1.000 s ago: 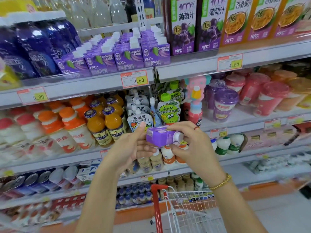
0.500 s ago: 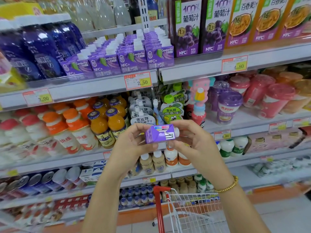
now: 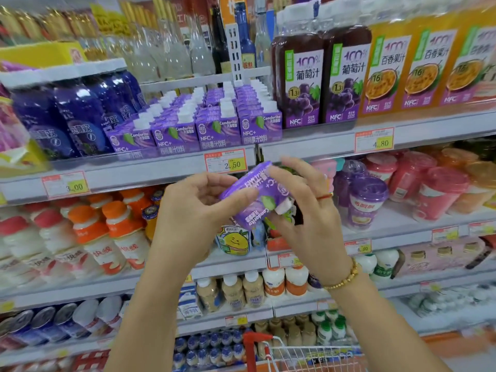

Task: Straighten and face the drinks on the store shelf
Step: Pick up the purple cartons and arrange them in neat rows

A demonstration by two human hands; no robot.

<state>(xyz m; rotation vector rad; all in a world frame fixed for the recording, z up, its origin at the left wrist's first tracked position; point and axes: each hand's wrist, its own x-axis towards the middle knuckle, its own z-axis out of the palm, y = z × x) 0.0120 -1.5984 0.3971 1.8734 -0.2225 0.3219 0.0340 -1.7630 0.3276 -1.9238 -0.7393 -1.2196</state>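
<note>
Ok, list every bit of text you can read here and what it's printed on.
"Condorita", "NFC+": purple shelf cartons
"100%", "葡萄汁", "NFC": grape juice bottles
"百香果汁", "16", "NFC": orange bottles
"3.00": left price tag
"2.50": middle price tag
"4.80": upper right price tag
"Condorita", turned sideways: held carton
Lower-shelf labels and fine tag print: too blurred to read.
</note>
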